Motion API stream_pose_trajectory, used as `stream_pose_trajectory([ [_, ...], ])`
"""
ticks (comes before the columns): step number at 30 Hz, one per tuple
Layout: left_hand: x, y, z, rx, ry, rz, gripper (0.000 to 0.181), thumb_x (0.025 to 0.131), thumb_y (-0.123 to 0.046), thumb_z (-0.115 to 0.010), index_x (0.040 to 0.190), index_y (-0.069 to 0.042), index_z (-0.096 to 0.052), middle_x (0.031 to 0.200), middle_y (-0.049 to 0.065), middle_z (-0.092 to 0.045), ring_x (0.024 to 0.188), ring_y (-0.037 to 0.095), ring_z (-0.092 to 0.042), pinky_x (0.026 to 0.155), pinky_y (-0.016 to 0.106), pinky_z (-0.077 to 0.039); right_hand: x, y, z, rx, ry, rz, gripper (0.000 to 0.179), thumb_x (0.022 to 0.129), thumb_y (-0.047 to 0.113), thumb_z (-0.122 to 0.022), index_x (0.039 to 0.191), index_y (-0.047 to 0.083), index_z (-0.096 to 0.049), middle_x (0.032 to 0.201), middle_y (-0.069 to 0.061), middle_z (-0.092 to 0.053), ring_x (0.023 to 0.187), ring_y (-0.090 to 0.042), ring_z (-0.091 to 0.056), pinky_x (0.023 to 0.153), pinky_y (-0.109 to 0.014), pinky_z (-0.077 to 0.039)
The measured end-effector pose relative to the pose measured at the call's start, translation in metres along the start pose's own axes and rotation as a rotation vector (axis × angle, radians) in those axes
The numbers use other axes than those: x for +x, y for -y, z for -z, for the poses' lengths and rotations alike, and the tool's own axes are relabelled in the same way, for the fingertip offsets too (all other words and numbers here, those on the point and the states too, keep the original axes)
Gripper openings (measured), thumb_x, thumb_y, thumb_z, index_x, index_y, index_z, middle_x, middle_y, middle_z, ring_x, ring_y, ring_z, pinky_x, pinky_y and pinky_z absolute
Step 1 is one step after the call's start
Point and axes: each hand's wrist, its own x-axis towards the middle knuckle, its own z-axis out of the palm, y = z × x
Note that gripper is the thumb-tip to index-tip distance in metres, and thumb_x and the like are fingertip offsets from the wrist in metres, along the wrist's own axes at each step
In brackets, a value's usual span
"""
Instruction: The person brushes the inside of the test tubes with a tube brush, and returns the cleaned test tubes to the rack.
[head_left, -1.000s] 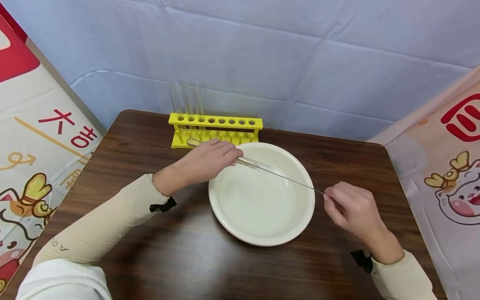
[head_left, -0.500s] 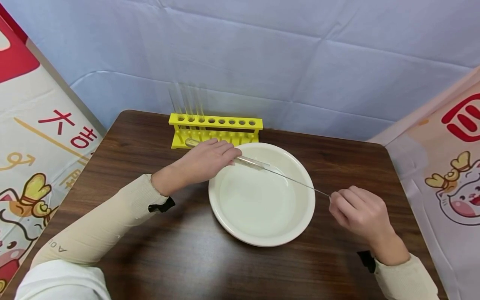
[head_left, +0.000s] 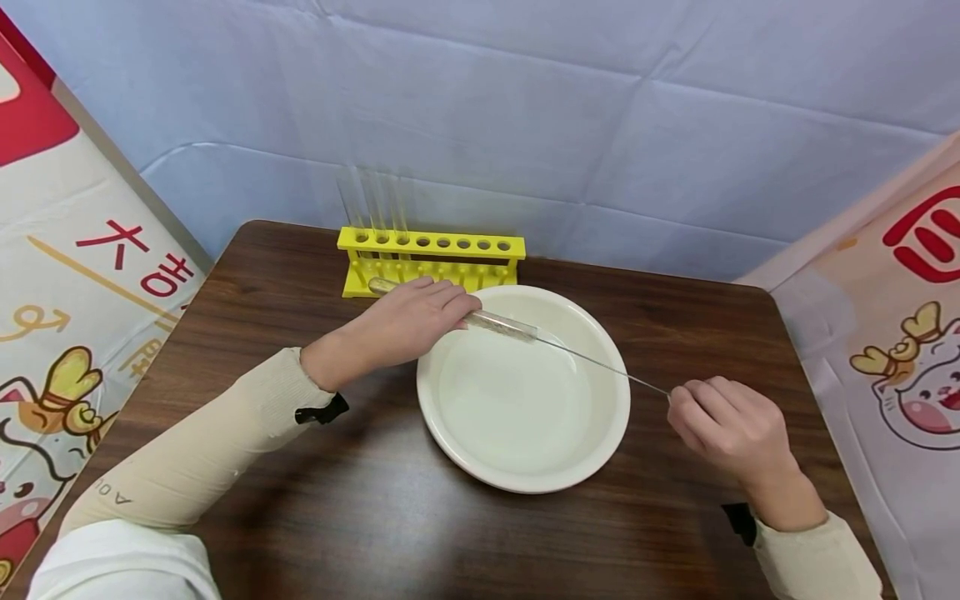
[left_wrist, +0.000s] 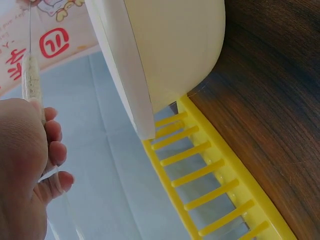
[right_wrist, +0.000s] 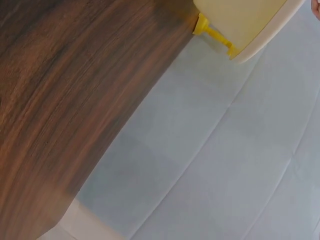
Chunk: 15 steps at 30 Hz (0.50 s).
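Above the white basin (head_left: 525,475), my left hand (head_left: 420,321) grips a clear test tube (head_left: 384,285) that lies at a slant, its rounded end up toward the left. Pale bristles of a test tube brush (left_wrist: 32,82) sit inside the tube near its mouth. The brush's thin wire handle (head_left: 600,363) runs out over the basin's right side. My right hand (head_left: 731,425) pinches the end of that wire, right of the basin. In the left wrist view, the curled fingers (left_wrist: 56,131) wrap the tube. Neither the right hand nor the brush shows in the right wrist view.
A yellow test tube rack (head_left: 465,242) stands behind the basin, with several holes. Clear test tubes (head_left: 378,204) stand in its left holes. The brown wooden table (head_left: 360,500) meets a pale blue cloth backdrop (head_left: 487,108). Printed banners (head_left: 900,333) hang at both sides.
My right hand has moved right and slightly down, drawing the brush toward the tube's mouth. The left hand and tube have shifted slightly left. The basin and rack have stayed put.
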Motion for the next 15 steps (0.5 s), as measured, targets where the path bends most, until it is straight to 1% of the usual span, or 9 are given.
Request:
stream_pose_trajectory([
  [6,0.0006,-0.0004,0.0004,0.007,0.000,0.002,0.029,0.106,-0.021,-0.057,0.129,-0.004,-0.060,0.120,0.009,-0.067,0.110,0.025,-0.064,0.092,0.041,-0.052,-0.0008,-0.0014,0.0043,-0.020,-0.001,-0.005,0.021,0.090,-0.002,-0.053,0.069,-0.001,-0.054,0.059,-0.013,-0.054,0.042,-0.024,-0.037,0.034,-0.034,-0.025],
  [15,0.0017,-0.0008,0.0011,0.016,0.003,0.010,0.029,0.106,-0.022,-0.057,0.129,-0.004,-0.060,0.119,0.009,-0.067,0.107,0.025,-0.064,0.091,0.041,-0.052,-0.0003,-0.0029,0.0094,-0.041,0.006,0.004,0.022,0.092,-0.001,-0.052,0.069,-0.002,-0.054,0.059,-0.014,-0.054,0.041,-0.025,-0.037,0.034,-0.035,-0.025],
])
